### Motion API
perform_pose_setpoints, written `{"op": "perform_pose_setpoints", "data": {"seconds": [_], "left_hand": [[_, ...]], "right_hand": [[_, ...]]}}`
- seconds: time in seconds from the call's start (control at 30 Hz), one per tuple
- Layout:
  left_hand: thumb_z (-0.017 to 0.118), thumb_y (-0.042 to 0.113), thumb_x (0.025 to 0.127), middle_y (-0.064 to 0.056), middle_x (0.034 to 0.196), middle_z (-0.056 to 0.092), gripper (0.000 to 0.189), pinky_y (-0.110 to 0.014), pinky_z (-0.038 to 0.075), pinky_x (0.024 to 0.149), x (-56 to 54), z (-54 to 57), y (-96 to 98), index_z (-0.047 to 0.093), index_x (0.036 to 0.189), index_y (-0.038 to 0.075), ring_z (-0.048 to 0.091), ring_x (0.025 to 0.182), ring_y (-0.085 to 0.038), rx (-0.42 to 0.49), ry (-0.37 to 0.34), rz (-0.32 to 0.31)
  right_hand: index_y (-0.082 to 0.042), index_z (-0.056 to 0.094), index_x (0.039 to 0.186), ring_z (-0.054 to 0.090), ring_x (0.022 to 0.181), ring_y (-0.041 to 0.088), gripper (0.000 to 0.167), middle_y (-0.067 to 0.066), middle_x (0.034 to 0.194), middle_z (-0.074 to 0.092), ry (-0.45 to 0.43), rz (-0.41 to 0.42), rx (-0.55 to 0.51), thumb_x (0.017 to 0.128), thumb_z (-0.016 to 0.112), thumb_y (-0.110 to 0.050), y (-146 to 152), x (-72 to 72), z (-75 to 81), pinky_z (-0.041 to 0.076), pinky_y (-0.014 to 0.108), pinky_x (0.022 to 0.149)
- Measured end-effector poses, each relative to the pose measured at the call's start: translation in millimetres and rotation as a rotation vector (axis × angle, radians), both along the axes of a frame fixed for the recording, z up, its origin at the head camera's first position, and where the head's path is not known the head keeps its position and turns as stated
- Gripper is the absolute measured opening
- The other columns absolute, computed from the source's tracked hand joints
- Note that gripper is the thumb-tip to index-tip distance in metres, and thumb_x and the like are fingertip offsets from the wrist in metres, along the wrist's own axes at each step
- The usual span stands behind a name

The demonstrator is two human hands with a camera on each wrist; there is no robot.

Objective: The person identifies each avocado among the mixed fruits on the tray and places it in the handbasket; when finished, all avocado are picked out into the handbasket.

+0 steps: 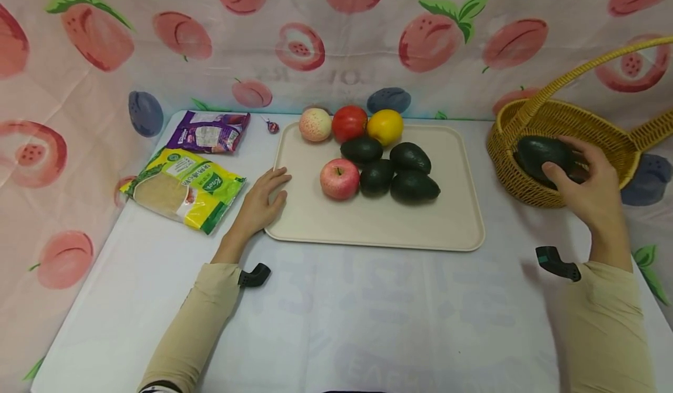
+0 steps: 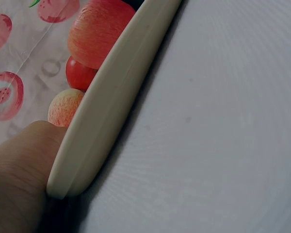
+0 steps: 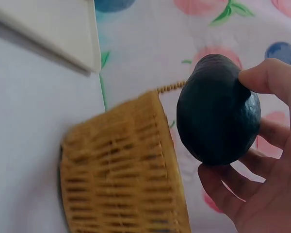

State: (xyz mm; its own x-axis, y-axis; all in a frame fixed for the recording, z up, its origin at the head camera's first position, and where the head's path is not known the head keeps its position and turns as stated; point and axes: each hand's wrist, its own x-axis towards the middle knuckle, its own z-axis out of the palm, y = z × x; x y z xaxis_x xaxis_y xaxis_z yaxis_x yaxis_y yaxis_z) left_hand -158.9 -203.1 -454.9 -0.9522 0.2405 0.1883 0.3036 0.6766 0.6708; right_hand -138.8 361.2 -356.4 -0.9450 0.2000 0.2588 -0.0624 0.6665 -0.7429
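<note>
The head view is softly, evenly lit, with a faint shadow on the table (image 1: 410,305) below the right hand (image 1: 591,180). The left-wrist view is dim, the tray (image 2: 104,111) beside the left hand (image 2: 22,174) soft-edged; in the right-wrist view the basket (image 3: 121,170) near the grip blurs.

The head view cuts off the handle (image 1: 604,58) of the basket (image 1: 506,168), whose inside the avocado (image 1: 543,152) and right hand (image 1: 593,184) partly hide. From the left wrist, the tray (image 2: 109,97) partly hides an apple (image 2: 94,34). The candy (image 1: 273,127) is too small for detail.

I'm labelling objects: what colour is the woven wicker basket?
The basket is golden yellow; clearest in head view.
</note>
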Motion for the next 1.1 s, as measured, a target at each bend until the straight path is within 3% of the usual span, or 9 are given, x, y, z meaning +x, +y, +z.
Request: {"op": "perform_pose_setpoints", "data": {"seconds": [0.3,0.4,0.5,0.6,0.7,0.8,0.9,0.93,1.1], "left_hand": [[0.053,0.012,0.094,-0.008,0.149,0.040,0.038,-0.048,0.020,0.119,-0.3,0.3,0.9,0.054,0.132,0.008,0.025,0.144,-0.030,-0.006,-0.016,0.000],[0.053,0.012,0.094,-0.008,0.150,0.040,0.038,-0.048,0.020,0.119,0.1,0.8,1.3,0.054,0.132,0.008,0.025,0.144,-0.030,-0.004,-0.020,0.000],[0.053,0.012,0.094,-0.008,0.150,0.039,0.038,-0.049,0.020,0.119,0.7,1.4,1.1,0.054,0.132,0.008,0.024,0.144,-0.030,-0.005,-0.023,0.002],[0.053,0.013,0.094,-0.007,0.150,0.039,0.038,-0.048,0.020,0.119,1.1,1.8,0.7,0.054,0.133,0.009,0.024,0.144,-0.029,-0.010,-0.028,0.006],[0.053,0.012,0.094,-0.007,0.150,0.039,0.038,-0.049,0.020,0.119,2.0,2.7,0.6,0.054,0.132,0.009,0.024,0.144,-0.030,-0.012,-0.026,0.006],[0.053,0.012,0.094,-0.007,0.149,0.040,0.038,-0.049,0.020,0.119,2.1,3.1,0.5,0.054,0.132,0.008,0.025,0.144,-0.030,-0.011,-0.020,0.007],[0.053,0.012,0.094,-0.007,0.149,0.040,0.038,-0.049,0.020,0.119,1.8,3.1,0.4,0.054,0.132,0.008,0.025,0.144,-0.030,-0.009,-0.019,0.007],[0.053,0.012,0.094,-0.007,0.149,0.040,0.038,-0.049,0.020,0.119,1.7,3.1,0.4,0.054,0.132,0.008,0.025,0.144,-0.030,-0.009,-0.017,0.007],[0.053,0.012,0.094,-0.008,0.149,0.041,0.038,-0.049,0.020,0.119,1.5,2.5,1.5,0.055,0.132,0.008,0.025,0.144,-0.031,0.001,-0.015,0.002]], "right_hand": [[-0.035,0.043,0.140,0.041,0.107,-0.009,0.054,-0.004,0.139,0.046,-0.080,-0.102,0.114,0.089,0.060,-0.030,27,-1.3,-1.3,0.037,0.012,0.090],[-0.038,0.036,0.143,0.046,0.117,0.008,0.057,0.006,0.147,0.039,-0.154,-0.129,0.170,0.090,0.057,-0.035,37,-3.7,-1.0,0.039,0.019,0.102],[-0.038,0.030,0.146,0.041,0.126,0.035,0.060,0.017,0.151,0.033,-0.224,-0.148,0.205,0.090,0.054,-0.039,46,-8.1,-0.6,0.038,0.040,0.111],[-0.040,0.022,0.148,0.037,0.125,0.049,0.064,0.023,0.152,0.028,-0.294,-0.155,0.209,0.091,0.052,-0.043,57,-11.9,0.2,0.039,0.057,0.104],[-0.038,0.020,0.149,0.037,0.124,0.051,0.066,0.026,0.151,0.027,-0.319,-0.152,0.216,0.091,0.051,-0.043,67,-14.7,1.0,0.052,0.036,0.085],[-0.030,0.020,0.151,0.038,0.124,0.052,0.068,0.027,0.151,0.026,-0.332,-0.149,0.230,0.091,0.051,-0.043,74,-18.9,4.2,0.051,0.037,0.077],[-0.020,0.019,0.152,0.034,0.124,0.054,0.072,0.029,0.152,0.023,-0.359,-0.142,0.259,0.092,0.049,-0.045,79,-24.1,8.9,0.048,0.061,0.089],[-0.016,0.018,0.152,0.033,0.123,0.056,0.073,0.030,0.151,0.022,-0.367,-0.136,0.269,0.092,0.049,-0.045,80,-26.0,10.5,0.038,0.071,0.092],[-0.001,0.018,0.149,0.035,0.119,0.059,0.074,0.036,0.146,0.025,-0.354,-0.083,0.360,0.094,0.049,-0.039,88,-34.8,14.6,0.034,0.074,0.091]]}}
